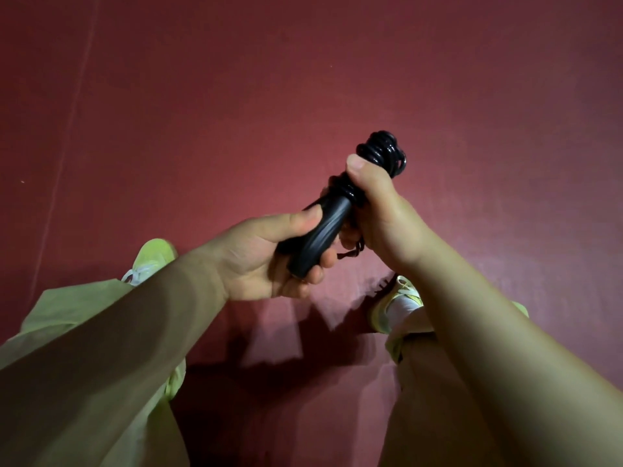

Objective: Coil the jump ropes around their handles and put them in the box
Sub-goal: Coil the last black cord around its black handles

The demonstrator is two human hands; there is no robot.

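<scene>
A black jump rope handle [320, 230] is held at an angle in front of me, above the red floor. My left hand [269, 257] grips its lower end. Glossy black rope [382, 151] is wound in tight coils around the upper part of the handle. My right hand [374, 203] is closed over the coils in the middle, with the thumb pressing on top. A short loose end of rope [354, 251] dangles below my right hand. No box is in view.
A red floor [236, 112] fills the view. My legs in light green trousers and yellow-green shoes [151, 261] [397, 305] stretch out below my arms.
</scene>
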